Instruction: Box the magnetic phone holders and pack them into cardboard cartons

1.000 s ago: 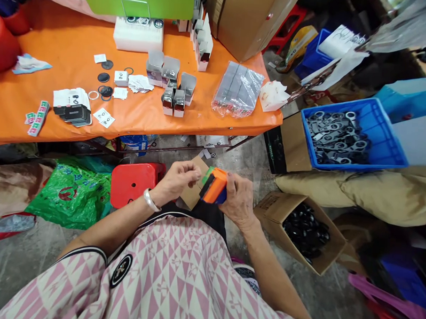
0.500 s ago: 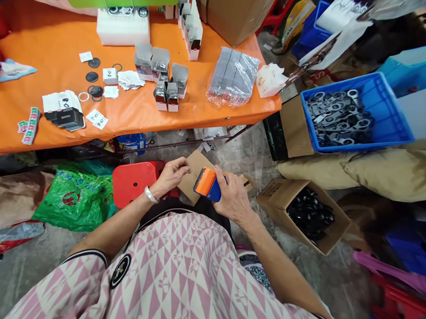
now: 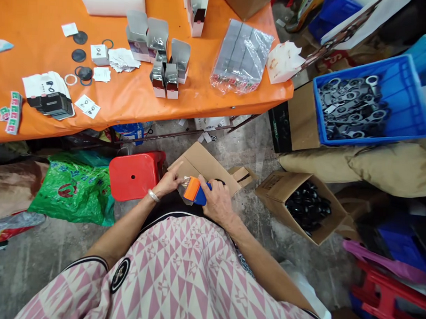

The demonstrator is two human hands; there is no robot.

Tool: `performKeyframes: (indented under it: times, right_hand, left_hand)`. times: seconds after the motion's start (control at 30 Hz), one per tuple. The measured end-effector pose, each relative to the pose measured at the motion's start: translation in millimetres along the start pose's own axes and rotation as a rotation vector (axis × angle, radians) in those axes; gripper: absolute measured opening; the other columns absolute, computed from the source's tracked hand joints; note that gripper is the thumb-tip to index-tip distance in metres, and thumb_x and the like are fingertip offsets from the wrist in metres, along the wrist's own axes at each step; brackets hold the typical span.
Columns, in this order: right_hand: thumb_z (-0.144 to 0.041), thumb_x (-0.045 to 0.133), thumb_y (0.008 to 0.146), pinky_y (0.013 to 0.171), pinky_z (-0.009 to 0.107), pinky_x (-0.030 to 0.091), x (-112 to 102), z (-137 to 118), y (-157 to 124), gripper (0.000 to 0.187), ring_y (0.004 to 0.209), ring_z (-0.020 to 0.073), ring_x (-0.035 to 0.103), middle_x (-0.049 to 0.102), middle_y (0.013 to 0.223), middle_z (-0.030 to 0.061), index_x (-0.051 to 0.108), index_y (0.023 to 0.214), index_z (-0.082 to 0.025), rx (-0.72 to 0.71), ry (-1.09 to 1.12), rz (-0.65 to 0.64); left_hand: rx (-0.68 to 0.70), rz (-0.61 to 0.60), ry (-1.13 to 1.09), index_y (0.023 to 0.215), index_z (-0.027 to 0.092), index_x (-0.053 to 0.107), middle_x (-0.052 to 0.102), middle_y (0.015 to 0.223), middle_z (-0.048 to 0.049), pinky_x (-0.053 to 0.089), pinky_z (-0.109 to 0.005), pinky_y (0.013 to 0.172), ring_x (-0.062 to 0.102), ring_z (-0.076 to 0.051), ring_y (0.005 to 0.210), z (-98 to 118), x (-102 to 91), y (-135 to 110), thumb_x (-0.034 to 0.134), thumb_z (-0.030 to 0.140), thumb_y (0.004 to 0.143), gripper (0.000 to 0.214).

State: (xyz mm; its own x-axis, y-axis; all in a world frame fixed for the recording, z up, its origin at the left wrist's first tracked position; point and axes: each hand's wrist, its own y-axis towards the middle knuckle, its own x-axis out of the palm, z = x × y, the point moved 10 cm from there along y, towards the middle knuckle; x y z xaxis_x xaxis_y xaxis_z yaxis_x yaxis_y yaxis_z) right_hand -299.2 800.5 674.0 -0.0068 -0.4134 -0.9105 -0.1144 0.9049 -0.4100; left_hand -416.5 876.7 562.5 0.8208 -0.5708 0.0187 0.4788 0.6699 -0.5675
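Observation:
In the head view my right hand (image 3: 217,200) is closed around a tape gun (image 3: 194,190) with an orange front and a blue body. A short piece of clear tape (image 3: 185,183) shows at its front end. My left hand (image 3: 168,182), with a silver bracelet at the wrist, is at that tape and seems to pinch it between thumb and fingers, its index finger pointing forward. Beneath both hands lies a flattish brown cardboard box (image 3: 207,163), partly hidden by them.
A red stool (image 3: 133,175) stands left of the box. Ahead is the orange table (image 3: 131,102) with small boxes, cards and rings. To the right are an open carton (image 3: 308,208) of black parts and a blue crate (image 3: 406,107) of wrench-like parts. A green bag (image 3: 72,188) lies left.
My right hand has brought the tape gun left, toward my left hand. Clear tape now shows between them. The view has tilted down, and more of the cardboard shows.

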Motion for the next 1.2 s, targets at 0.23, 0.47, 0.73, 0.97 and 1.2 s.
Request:
performKeyframes:
  times: [0.23,0.47,0.73,0.97,1.2]
  right_hand:
    - [-0.018,0.064,0.073,0.080,0.037,0.033,54,1,9,0.089,0.100,0.0281,0.046,0.050,0.120,0.0186,0.028,0.154,-0.012,0.010,0.055,-0.197]
    - [-0.024,0.070,0.073,0.082,0.038,0.036,84,10,30,0.089,0.100,0.0278,0.046,0.052,0.118,0.0171,0.029,0.152,-0.011,0.002,0.007,-0.280]
    - [-0.032,0.065,0.079,0.081,0.039,0.042,117,17,71,0.083,0.090,0.0269,0.049,0.053,0.106,0.0161,0.031,0.150,-0.006,0.060,0.036,-0.236]
    - [-0.030,0.064,0.075,0.071,0.039,0.046,128,74,71,0.092,0.083,0.0270,0.050,0.052,0.097,0.0119,0.020,0.153,-0.008,0.191,0.009,-0.112]
    - [-0.028,0.063,0.075,0.065,0.036,0.044,171,99,84,0.092,0.078,0.0252,0.050,0.051,0.091,0.0082,0.017,0.153,-0.012,0.211,-0.052,-0.128]
  left_hand:
    - [-0.206,-0.002,-0.189,0.063,0.015,0.061,0.057,0.057,0.0003,0.037,-0.023,0.059,0.048,-0.011,0.058,-64,14.2,13,0.069,0.029,0.060,0.016]
    - [-0.281,0.067,-0.405,0.064,0.015,0.054,0.053,0.058,0.0028,0.039,-0.023,0.056,0.046,-0.008,0.053,-98,24.6,31,0.070,0.037,0.059,0.027]
    - [-0.272,0.274,-0.270,0.054,0.015,0.059,0.058,0.055,0.0009,0.040,-0.023,0.059,0.051,-0.011,0.057,-134,2.2,105,0.059,0.014,0.057,0.004]
    - [-0.209,0.442,-0.069,0.056,0.015,0.064,0.062,0.059,-0.0001,0.041,-0.024,0.066,0.055,-0.013,0.065,-173,-55.8,249,0.057,0.011,0.059,0.009]
    - [-0.228,0.382,0.022,0.057,0.013,0.067,0.061,0.055,-0.0011,0.041,-0.025,0.064,0.053,-0.012,0.059,-241,-52.6,318,0.061,0.009,0.058,0.007]
